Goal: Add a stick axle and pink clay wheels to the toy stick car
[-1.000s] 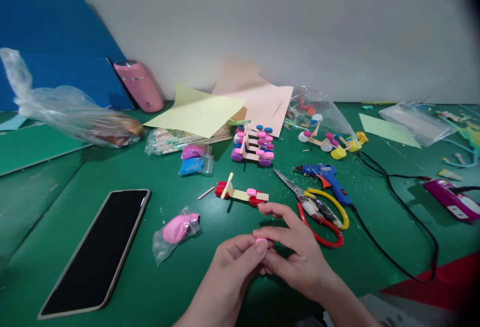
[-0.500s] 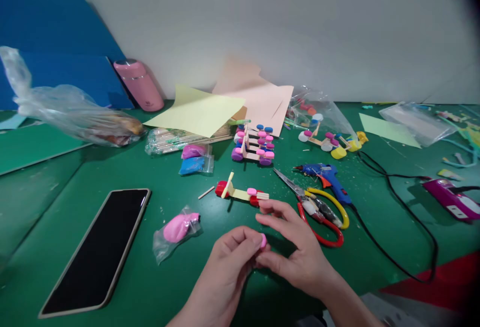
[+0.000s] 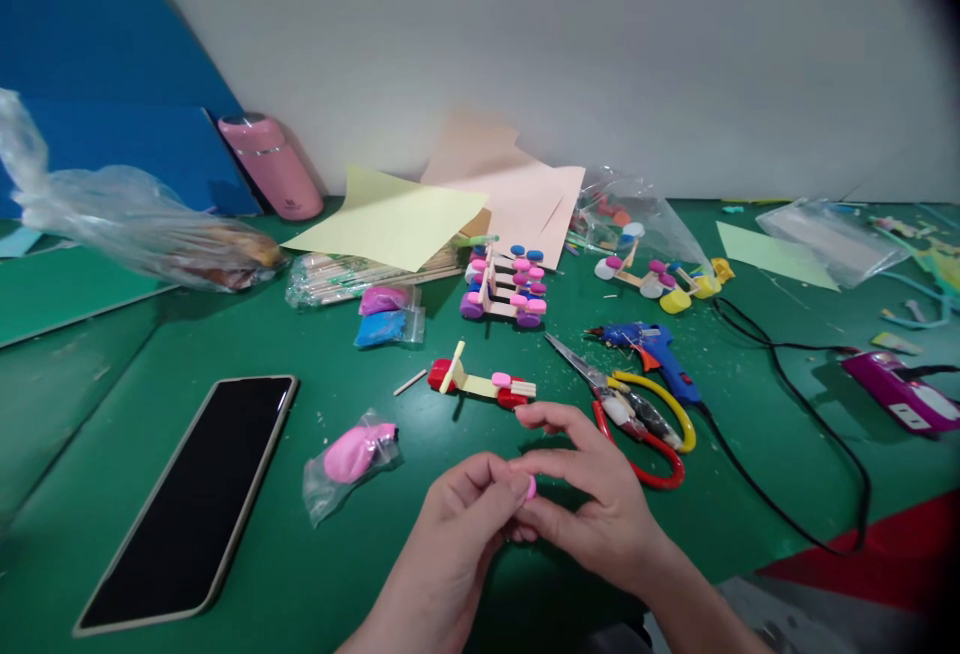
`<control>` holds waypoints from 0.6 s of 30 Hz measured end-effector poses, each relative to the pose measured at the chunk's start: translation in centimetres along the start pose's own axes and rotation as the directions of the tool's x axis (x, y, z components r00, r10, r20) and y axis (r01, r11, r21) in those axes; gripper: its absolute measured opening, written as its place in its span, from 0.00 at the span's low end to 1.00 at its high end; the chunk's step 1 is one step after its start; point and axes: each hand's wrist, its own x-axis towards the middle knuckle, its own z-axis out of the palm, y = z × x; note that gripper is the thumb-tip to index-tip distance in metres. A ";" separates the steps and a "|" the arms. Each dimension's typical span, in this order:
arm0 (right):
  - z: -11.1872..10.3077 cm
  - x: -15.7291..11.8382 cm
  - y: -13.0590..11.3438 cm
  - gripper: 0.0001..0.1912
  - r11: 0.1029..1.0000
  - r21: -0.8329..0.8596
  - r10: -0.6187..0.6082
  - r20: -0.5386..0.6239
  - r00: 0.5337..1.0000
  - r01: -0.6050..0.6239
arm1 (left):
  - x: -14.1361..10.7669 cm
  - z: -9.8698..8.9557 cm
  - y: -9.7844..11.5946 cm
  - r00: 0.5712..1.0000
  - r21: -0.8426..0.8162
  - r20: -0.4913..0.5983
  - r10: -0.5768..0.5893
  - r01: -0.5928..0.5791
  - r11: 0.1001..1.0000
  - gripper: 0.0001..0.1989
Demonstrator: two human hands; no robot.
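My left hand (image 3: 480, 509) pinches a small lump of pink modelling clay (image 3: 531, 486) between thumb and fingers. My right hand (image 3: 589, 499) meets it from the other side, its thumb and a bent finger closed about the lump while another finger is raised. Just beyond the hands stands a small scooter model (image 3: 480, 384) made of pale sticks, with red wheels and a pink clay piece on top. A bag of pink clay (image 3: 351, 454) lies left of my hands, and a short stick (image 3: 410, 381) lies beside the scooter.
A phone (image 3: 191, 504) lies at left. Scissors (image 3: 637, 424) and a blue glue gun (image 3: 652, 354) with its cable are at right. Farther back are several finished scooters (image 3: 502, 299), clay packets (image 3: 386, 319), paper sheets (image 3: 397, 219), a pink flask (image 3: 271, 169) and a purple power strip (image 3: 904, 389).
My right thumb and finger have closed in on the pink clay lump, which has turned slightly in the grasp. The view has shifted a little; the other things stay put.
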 end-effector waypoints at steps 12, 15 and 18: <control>0.0 0.1 -0.1 0.09 0.998 -0.034 -0.048 -0.022 0.999 0.048 | -0.1 0.2 -0.1 1.000 0.028 -0.023 -0.009 0.010 1.000 0.10; 0.1 0.0 0.1 0.09 0.998 -0.040 -0.052 -0.025 0.998 0.051 | 0.0 0.2 -0.2 1.000 0.028 -0.024 -0.003 0.004 1.000 0.10; 0.1 0.0 0.2 0.09 0.998 -0.038 -0.056 -0.020 0.998 0.055 | 0.0 0.1 -0.3 1.000 0.019 -0.008 0.000 0.000 1.000 0.10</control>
